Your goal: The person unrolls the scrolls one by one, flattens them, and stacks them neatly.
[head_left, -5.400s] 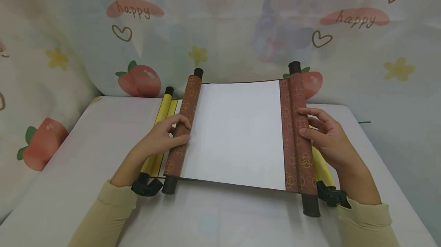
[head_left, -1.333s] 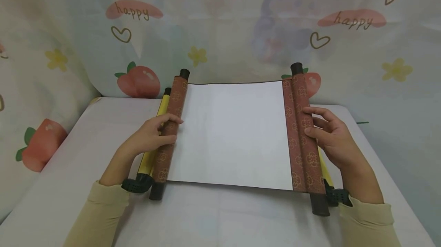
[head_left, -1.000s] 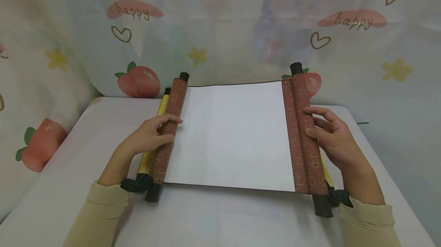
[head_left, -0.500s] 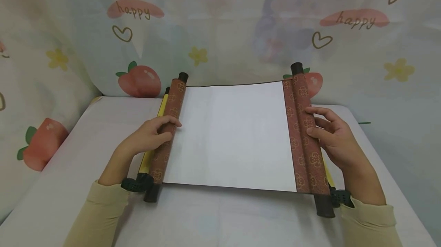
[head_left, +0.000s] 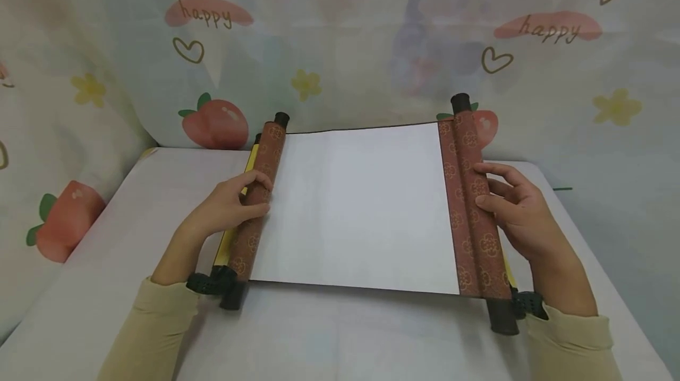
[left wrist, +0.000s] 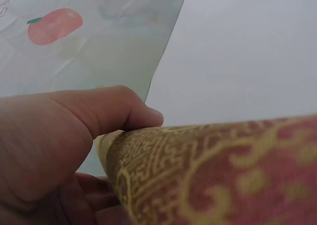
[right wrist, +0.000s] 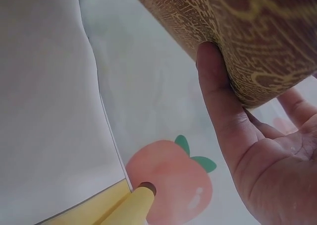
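A hanging scroll with blank white paper (head_left: 361, 209) is spread between two black-ended rollers covered in reddish-brown, gold-patterned cloth. My left hand (head_left: 225, 207) grips the left roller (head_left: 260, 192), thumb and forefinger over its near side. At the other end my right hand (head_left: 523, 209) holds the right roller (head_left: 480, 215) between thumb and fingers. In the left wrist view the left thumb lies along the cloth, with the other fingers below. The right wrist view has the right thumb (right wrist: 218, 96) against the patterned roll. A yellow scroll (head_left: 225, 248) lies under the brown one, mostly hidden.
Both scrolls are over a table with a white cloth (head_left: 340, 339). Behind stands a pale backdrop (head_left: 356, 62) printed with peaches, hearts and flowers. In the right wrist view a yellow roller (right wrist: 129, 207) and its white sheet lie below the raised brown roll.
Since the oldest frame the left roller has moved left and the right one slightly right, baring more white paper. Over the last half second the hands have barely shifted.
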`<state>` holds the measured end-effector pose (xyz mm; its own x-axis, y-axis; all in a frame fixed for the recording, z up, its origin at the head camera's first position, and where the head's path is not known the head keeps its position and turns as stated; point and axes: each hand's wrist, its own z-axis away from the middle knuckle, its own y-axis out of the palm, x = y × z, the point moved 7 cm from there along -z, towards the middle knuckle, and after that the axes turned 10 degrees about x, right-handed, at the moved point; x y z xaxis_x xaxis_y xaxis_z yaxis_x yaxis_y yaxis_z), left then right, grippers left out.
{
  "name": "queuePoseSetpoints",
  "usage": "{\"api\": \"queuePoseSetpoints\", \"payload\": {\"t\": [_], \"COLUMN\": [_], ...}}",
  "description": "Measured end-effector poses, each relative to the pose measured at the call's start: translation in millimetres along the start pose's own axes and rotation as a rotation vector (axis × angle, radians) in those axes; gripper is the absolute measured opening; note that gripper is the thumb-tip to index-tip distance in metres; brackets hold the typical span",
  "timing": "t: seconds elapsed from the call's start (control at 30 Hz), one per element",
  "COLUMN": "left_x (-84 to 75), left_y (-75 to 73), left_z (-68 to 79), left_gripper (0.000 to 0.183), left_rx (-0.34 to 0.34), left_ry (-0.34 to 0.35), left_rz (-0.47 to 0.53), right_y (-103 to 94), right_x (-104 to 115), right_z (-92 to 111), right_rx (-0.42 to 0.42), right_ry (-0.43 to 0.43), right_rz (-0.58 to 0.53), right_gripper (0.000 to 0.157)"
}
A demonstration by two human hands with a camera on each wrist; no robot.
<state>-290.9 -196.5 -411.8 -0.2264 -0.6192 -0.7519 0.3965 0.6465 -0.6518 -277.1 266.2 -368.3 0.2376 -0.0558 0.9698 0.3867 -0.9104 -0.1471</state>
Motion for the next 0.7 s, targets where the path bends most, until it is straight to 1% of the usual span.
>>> {"api": "queuePoseSetpoints", "payload": {"t": [0.1, 0.2, 0.33, 0.53, 0.7], "left_x": [3.0, 3.9, 0.1, -2.8, -0.5], "left_y": [-0.4, -1.0, -2.2, -2.5, -1.3], "left_z": [-0.2, -0.7, 0.4, 1.5, 1.5], "left_gripper": [0.033, 0.031, 0.028, 0.025, 0.032], "left_rx": [0.002, -0.001, -0.008, -0.006, 0.003], "left_ry": [-0.011, 0.003, 0.021, 0.018, 0.002], "left_rz": [-0.001, -0.023, -0.054, -0.066, -0.047], "right_y": [0.1, -1.2, -3.6, -5.3, -6.7], "right_x": [1.1, 0.6, -0.4, 0.2, 0.2], "right_z": [-0.6, -0.2, 0.9, 1.0, 1.4], "right_rx": [0.015, 0.013, 0.002, -0.005, -0.006], "right_ry": [-0.014, -0.014, -0.01, -0.002, 0.003], "right_rz": [-0.014, -0.016, -0.009, -0.018, -0.024], "right_gripper": [0.05, 0.051, 0.051, 0.051, 0.051]}}
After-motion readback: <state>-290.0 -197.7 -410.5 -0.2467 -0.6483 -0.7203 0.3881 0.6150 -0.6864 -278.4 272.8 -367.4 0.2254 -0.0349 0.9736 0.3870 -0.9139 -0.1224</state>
